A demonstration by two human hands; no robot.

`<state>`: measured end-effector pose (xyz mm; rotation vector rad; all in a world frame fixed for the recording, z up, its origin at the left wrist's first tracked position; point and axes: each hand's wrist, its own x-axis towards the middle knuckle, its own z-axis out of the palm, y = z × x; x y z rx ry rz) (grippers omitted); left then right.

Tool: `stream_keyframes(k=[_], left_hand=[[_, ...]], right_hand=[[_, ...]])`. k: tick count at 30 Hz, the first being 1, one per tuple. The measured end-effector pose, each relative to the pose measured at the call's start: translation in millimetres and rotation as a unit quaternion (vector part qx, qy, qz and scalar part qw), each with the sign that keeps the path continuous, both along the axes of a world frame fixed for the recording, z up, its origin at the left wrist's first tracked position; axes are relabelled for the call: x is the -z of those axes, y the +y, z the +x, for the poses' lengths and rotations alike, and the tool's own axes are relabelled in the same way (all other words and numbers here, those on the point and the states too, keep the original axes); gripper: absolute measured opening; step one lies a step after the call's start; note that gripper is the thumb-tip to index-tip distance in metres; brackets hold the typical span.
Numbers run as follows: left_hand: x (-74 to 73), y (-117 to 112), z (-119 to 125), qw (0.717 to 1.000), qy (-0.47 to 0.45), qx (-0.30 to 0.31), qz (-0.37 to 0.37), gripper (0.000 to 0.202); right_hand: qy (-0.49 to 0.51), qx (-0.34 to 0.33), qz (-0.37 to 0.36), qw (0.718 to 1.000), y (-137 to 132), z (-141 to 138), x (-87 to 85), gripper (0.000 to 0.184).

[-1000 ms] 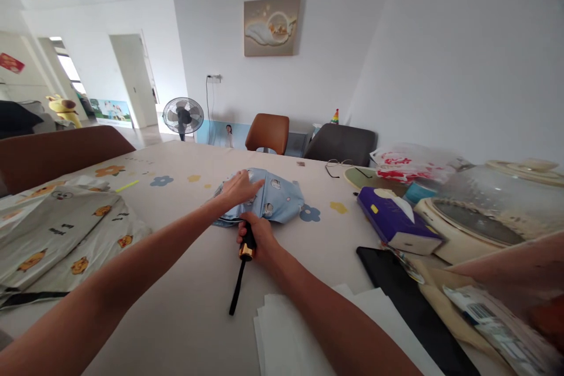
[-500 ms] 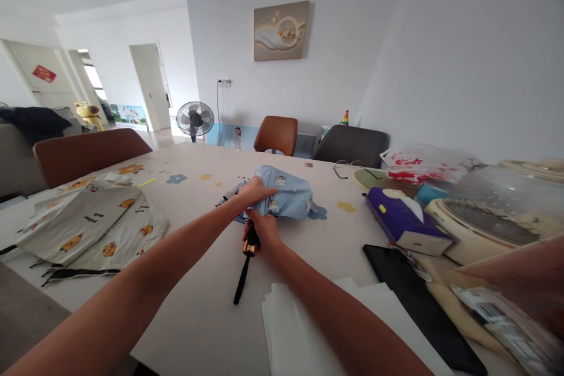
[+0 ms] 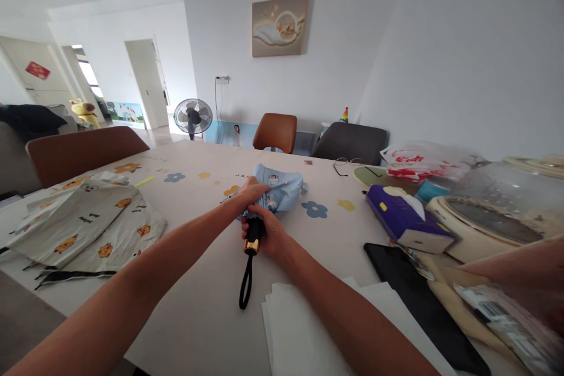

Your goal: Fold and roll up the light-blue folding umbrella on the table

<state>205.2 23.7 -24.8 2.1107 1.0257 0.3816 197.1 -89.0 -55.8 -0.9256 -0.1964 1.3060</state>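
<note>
A folding umbrella [image 3: 284,189] with light blue cartoon-print cloth is in both hands above the table. My left hand [image 3: 252,192] is wrapped round the gathered cloth near its lower end. Just below, my right hand [image 3: 269,231] grips the black handle [image 3: 254,228], which has a gold end and a black wrist loop [image 3: 245,288] hanging toward me. The canopy's far part is loose and bunched, pointing away and to the right. On the left side of the table lies a second umbrella [image 3: 94,220], beige with yellow cartoon figures, its cloth slack and partly spread.
White paper sheets [image 3: 299,329] lie under my right forearm. Rightward are a black flat slab [image 3: 423,305], a purple tissue box [image 3: 403,220], eyeglasses [image 3: 352,163], a plastic bag [image 3: 427,161] and a large clear-domed container [image 3: 489,205]. Chairs [image 3: 275,132] line the far edge.
The blue canopy has drawn in and become narrower under my hands, swinging slightly left. The handle has turned, and its wrist loop now hangs open. Both hands keep their hold.
</note>
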Motion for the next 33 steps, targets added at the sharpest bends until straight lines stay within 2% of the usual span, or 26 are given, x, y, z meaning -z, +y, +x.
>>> stream_keyframes(k=[4,9,11,14,16,19,22,25,29,33], left_hand=[[1.8,-0.5,-5.1,0.999,-0.036,0.006,-0.019,0.035],[-1.2,-3.7,-11.1,0.996,-0.081,0.010,-0.028,0.046],[-3.5,0.3,-14.3,0.995,-0.096,0.012,-0.029,0.052],[-3.3,15.3,-22.8,0.993,-0.118,0.019,-0.027,0.052],[2.2,27.9,-31.4,0.992,-0.122,0.007,-0.022,0.050],[18.0,41.9,-45.1,0.993,-0.117,0.008,-0.032,0.048],[35.8,46.2,-53.4,0.990,-0.129,0.041,-0.041,0.045],[47.2,44.3,-55.1,0.988,-0.144,0.050,-0.026,0.036],[50.5,35.1,-55.0,0.989,-0.141,0.018,0.038,0.035],[50.0,16.5,-56.3,0.987,-0.130,0.055,0.081,0.025]], right_hand=[[0.013,-0.019,0.004,1.000,-0.5,-0.2,-0.2,0.019],[-0.001,0.019,-0.011,1.000,5.5,-2.3,6.1,0.013],[-0.012,0.040,-0.007,0.999,6.6,-2.3,8.2,0.010],[-0.027,0.065,0.006,0.998,5.5,0.1,8.6,0.009],[-0.032,0.071,0.018,0.997,3.5,3.7,6.4,0.008],[-0.031,0.068,0.049,0.996,-0.6,10.5,-0.7,0.010],[-0.025,0.059,0.082,0.995,-3.8,16.3,-8.7,0.015],[-0.022,0.070,0.092,0.993,-4.1,21.0,-13.5,0.018],[-0.002,0.098,0.080,0.992,-5.0,31.4,-18.9,0.020],[0.019,0.123,0.076,0.989,-11.0,45.3,-29.3,0.022]])
